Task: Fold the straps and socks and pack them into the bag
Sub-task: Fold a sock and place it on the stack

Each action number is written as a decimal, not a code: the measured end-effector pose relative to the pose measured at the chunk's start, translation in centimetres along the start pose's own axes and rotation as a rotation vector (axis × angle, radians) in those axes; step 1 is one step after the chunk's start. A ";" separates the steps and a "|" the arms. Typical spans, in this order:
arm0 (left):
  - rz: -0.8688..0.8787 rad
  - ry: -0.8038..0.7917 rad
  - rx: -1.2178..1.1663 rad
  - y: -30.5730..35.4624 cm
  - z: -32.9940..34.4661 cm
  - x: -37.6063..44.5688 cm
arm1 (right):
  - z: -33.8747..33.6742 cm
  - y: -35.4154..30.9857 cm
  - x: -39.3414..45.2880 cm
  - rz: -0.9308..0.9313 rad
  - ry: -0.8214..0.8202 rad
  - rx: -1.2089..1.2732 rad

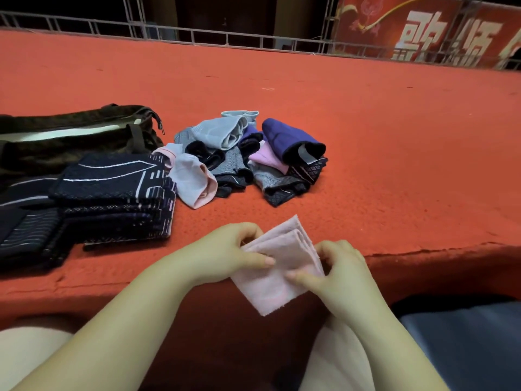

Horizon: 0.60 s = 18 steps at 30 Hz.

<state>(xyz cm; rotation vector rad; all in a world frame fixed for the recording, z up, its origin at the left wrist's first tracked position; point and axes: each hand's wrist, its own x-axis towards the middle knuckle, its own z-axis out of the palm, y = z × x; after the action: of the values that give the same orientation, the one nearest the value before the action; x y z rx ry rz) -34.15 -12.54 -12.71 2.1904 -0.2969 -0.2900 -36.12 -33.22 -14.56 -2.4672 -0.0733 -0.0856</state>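
Red carpeted worktop [366, 136] is carrying everything. I am pinching a folded pale pink cloth [277, 273] at its near edge, left hand [225, 252] and right hand [342, 270] fingers curled onto it. Beyond the cloth, a mixed unfolded pile [245, 156] is waiting; left of it, a folded dark stack [112, 196] is sitting before the unzipped dark bag [70, 136]. Large white banner characters [439, 38] aren't legible to me.

Light falls evenly from above onto the red carpeted platform [310, 88], bright and saturated, while the background behind the metal railing [197, 35] sinks into near black. Shadows are soft and short — a dim band under the pile of socks [242, 156]. The wide lens bows the platform's edge and railing. Slight softness throughout; the forearms at the bottom look smeared — no glare.
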 end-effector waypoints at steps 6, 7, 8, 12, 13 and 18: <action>0.032 -0.078 -0.406 -1.0 -1.4 -4.7 | -0.8 -3.3 -1.5 -0.332 -0.221 0.290; 0.053 -0.066 -0.452 -0.8 -1.6 -5.3 | -0.7 -4.1 -1.7 -0.372 -0.254 0.278; 0.074 -0.019 -0.476 -0.6 -1.7 -5.9 | -0.6 -4.9 -1.9 -0.406 -0.261 0.269; 0.072 0.279 -0.691 -0.4 -1.7 -7.6 | 0.6 -7.5 -2.2 -0.225 -0.151 0.639; 0.064 0.349 -0.744 -0.3 -1.7 -8.0 | 1.0 -7.8 -2.2 -0.106 -0.224 0.807; 0.059 0.692 -1.098 -0.2 -2.2 -9.0 | 4.0 -9.6 -2.7 0.171 -0.641 1.057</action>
<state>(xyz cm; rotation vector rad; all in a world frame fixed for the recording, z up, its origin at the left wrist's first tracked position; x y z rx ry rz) -41.91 -7.95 -10.64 1.0801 0.1739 0.3004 -39.32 -23.33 -11.97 -1.3537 -0.1372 0.6539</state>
